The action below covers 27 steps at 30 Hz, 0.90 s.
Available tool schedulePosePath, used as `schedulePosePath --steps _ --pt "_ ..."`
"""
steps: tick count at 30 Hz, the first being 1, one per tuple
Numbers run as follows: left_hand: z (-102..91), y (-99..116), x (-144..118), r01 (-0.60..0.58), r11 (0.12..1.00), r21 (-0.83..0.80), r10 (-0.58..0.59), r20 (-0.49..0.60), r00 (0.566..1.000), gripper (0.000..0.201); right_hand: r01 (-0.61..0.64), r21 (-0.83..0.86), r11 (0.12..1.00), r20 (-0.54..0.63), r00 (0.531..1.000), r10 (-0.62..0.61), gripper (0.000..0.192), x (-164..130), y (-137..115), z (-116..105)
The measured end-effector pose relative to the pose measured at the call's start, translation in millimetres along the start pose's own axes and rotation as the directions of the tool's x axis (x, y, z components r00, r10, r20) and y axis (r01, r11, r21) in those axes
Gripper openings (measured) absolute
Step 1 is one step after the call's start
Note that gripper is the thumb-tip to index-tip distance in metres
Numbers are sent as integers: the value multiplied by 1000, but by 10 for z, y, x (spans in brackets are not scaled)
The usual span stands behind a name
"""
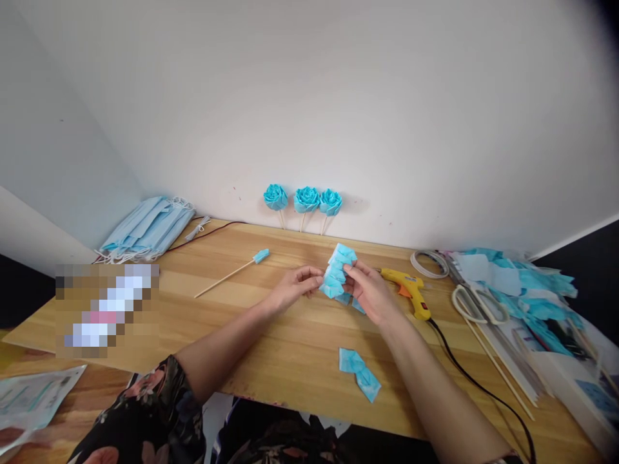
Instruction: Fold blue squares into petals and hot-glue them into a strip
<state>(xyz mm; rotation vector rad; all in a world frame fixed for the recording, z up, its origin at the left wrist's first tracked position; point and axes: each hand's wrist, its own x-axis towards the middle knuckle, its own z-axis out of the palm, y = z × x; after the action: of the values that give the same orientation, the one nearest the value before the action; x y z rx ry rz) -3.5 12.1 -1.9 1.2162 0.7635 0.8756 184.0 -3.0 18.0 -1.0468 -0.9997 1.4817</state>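
surface: pale wood surface [290, 348]
left end: stack of blue face masks [147, 227]
middle: skewer [232, 273], folded blue pieces [360, 372]
right: yellow glue gun [409, 290], scissors [476, 304], blue scraps [532, 290]

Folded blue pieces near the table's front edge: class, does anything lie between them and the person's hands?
Nothing visible does. The folded blue pieces lie on bare wood, and both the left hand and right hand, holding a blue stack, are just beyond them.
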Motion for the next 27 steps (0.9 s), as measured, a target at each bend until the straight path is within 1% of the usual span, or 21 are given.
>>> schedulePosePath --steps 6,10,14,16,18,21,27 --pt "-4 -62 3 10 1000 -4 -10 27 1000 32 8 -79 997 18 1000 -7 24 -49 116 35" --pt "4 -87 9 18 1000 -14 -18 -25 1000 35 45 -156 987 60 998 -36 28 -90 118 28" --pt "17 -85 13 -5 1000 -21 3 -83 997 38 132 -254 958 135 986 -100 22 -113 128 30" --pt "19 -89 14 -11 1000 -26 8 -95 995 38 168 -283 944 155 980 -128 24 -108 151 42" --pt "20 -97 15 -12 999 -31 9 -93 996 38 185 -302 935 156 977 -143 28 -99 176 53" --pt "23 -105 17 -26 999 -36 23 -81 996 37 195 -333 923 133 978 -159 26 -89 204 51" --pt "44 -46 2 -43 999 -30 41 -64 997 36 216 -357 909 104 976 -191 31 -72 259 -25"
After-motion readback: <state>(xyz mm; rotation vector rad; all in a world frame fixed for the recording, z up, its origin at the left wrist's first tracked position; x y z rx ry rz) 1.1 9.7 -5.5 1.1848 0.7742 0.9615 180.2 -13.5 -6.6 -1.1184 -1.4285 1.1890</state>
